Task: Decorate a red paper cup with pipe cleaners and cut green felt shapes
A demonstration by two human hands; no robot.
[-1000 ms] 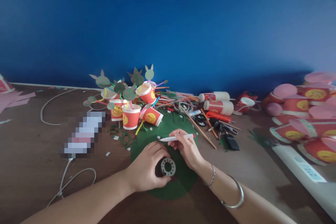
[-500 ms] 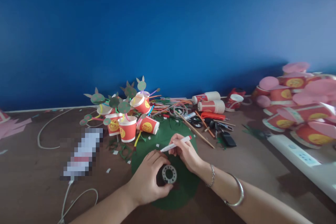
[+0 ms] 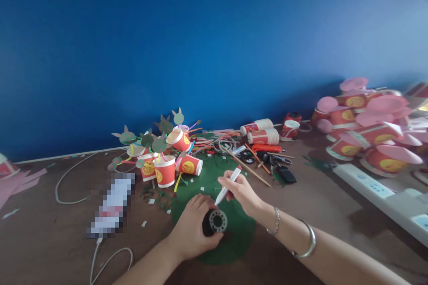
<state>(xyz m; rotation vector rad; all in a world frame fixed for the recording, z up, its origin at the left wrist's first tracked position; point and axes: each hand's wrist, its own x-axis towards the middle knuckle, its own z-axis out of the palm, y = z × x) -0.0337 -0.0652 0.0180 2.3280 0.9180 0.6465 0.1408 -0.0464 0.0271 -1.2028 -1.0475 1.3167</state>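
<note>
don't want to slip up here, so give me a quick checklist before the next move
1. Marker held: ok, in the fingers of the right hand.
2. Cylinder held: ok, between the left hand's thumb and fingers.
3. Green paper below both hands: ok, on the table.
4. Paper free of scraps: not ok, white scraps lie on it beyond the hands.
5. Marker tip touching the paper: cannot tell, it ends close beside the cylinder and left fingers.
</note>
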